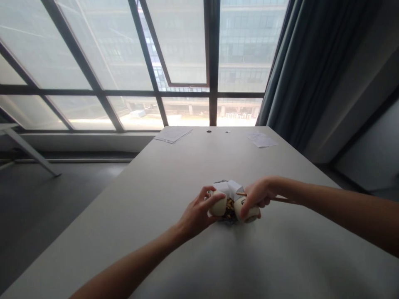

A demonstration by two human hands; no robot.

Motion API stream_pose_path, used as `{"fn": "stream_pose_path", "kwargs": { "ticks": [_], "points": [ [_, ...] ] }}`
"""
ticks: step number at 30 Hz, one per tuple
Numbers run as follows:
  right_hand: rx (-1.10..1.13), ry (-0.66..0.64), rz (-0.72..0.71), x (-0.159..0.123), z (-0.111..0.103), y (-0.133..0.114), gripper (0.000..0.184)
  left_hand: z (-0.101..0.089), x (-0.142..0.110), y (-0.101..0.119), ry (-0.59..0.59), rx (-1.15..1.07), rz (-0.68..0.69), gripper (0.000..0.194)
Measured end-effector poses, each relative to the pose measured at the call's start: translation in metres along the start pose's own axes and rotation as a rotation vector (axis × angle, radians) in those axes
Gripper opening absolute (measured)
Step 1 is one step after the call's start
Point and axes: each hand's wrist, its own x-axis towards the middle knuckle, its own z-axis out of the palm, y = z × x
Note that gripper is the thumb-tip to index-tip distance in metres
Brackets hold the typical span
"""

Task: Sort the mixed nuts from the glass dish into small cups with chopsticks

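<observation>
A big window [187,54] fills the view ahead, and a long pale table [140,199] runs toward it, with two paper sheets [173,134] [262,140] lying at the far end. Down near me, the left hand [198,211] has its grip curled around one pale rounded lump [217,205], and the right hand [258,195] is clamped over a second lump [249,214], half hiding it. Between them, crumpled white wrapping [229,189] surrounds brown bits [230,209], too small to make out. One thin brown stick [282,199] pokes out past the right hand, no idea what it is.
</observation>
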Motion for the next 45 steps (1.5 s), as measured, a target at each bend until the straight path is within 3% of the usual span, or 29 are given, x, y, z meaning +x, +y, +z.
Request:
{"fn": "stream_pose_path", "kwargs": {
  "ticks": [4, 10, 25, 29, 32, 36, 38, 40, 42, 45],
  "points": [
    [0.015, -0.242, 0.122, 0.017, -0.013, -0.012, 0.048, -0.003, 0.001, 0.001, -0.013, 0.003, 0.027, 0.066],
    [0.074, -0.472, 0.137, 0.033, -0.028, -0.016, 0.059, -0.011, 0.003, -0.003, -0.023, -0.003, 0.045, 0.063],
    [0.16, -0.481, 0.045, 0.037, -0.029, -0.003, 0.07, -0.02, 0.009, -0.014, -0.006, -0.023, 0.012, 0.068],
    [0.152, -0.358, -0.037, 0.026, -0.027, -0.001, 0.072, -0.02, 0.009, -0.014, -0.008, -0.031, 0.008, 0.07],
    [0.118, -0.184, -0.102, 0.013, -0.021, -0.002, 0.066, -0.02, 0.008, -0.014, -0.007, -0.038, 0.003, 0.07],
    [0.044, 0.193, -0.245, -0.004, 0.01, -0.007, 0.052, -0.02, 0.009, -0.016, -0.003, -0.052, -0.001, 0.07],
    [-0.06, 0.508, -0.337, -0.011, 0.033, -0.007, 0.06, -0.02, 0.009, -0.017, 0.0, -0.06, -0.003, 0.07],
    [-0.179, 0.786, -0.323, -0.015, 0.056, -0.004, 0.065, -0.02, 0.009, -0.017, 0.001, -0.069, -0.004, 0.071],
    [-0.24, 0.921, -0.298, -0.016, 0.074, 0.003, 0.072, -0.02, 0.008, -0.017, -0.001, -0.078, -0.005, 0.072],
    [-0.211, 0.975, -0.288, -0.017, 0.083, 0.01, 0.072, -0.018, 0.008, -0.018, -0.005, -0.09, -0.007, 0.072]
  ]
}}
